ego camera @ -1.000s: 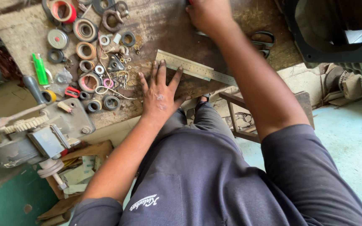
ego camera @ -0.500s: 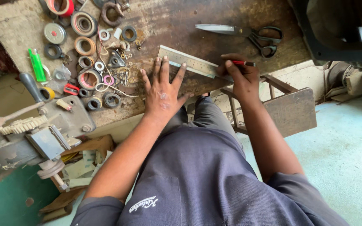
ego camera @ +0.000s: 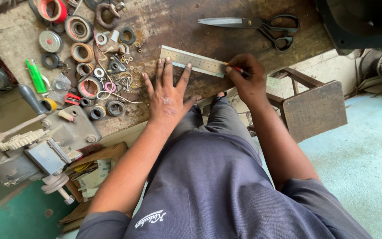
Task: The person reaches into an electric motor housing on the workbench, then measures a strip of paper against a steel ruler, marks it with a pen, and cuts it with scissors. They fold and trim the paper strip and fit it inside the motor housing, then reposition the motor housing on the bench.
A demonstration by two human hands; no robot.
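Since half a second ago the right hand [ego camera: 249, 79] has slid a little toward the left along the flat steel ruler [ego camera: 194, 61], and a second ago it was stretched far up over the bench; the left hand [ego camera: 168, 94] and the ruler have kept their places on the worn wooden workbench [ego camera: 164, 22]. The left hand lies flat, palm down, its fingers spread apart, with the fingertips pressing on the near edge of the ruler at its left half. The right hand is curled shut around a thin red pen [ego camera: 236, 69], whose tip meets the ruler's right end on its near edge; the ruler thus lies across the bench just beyond both hands, bridged between them and slightly tilted. Well beyond the right hand, large black-handled steel scissors [ego camera: 255, 24] lie on the bench, blades pointing left. Left of the left hand sits a scatter of round metal and rubber rings and washers [ego camera: 89, 66], with a green plastic lighter [ego camera: 36, 76] farther left, and a grey metal hand-crank machine [ego camera: 40, 141] is clamped at the bench's near corner.
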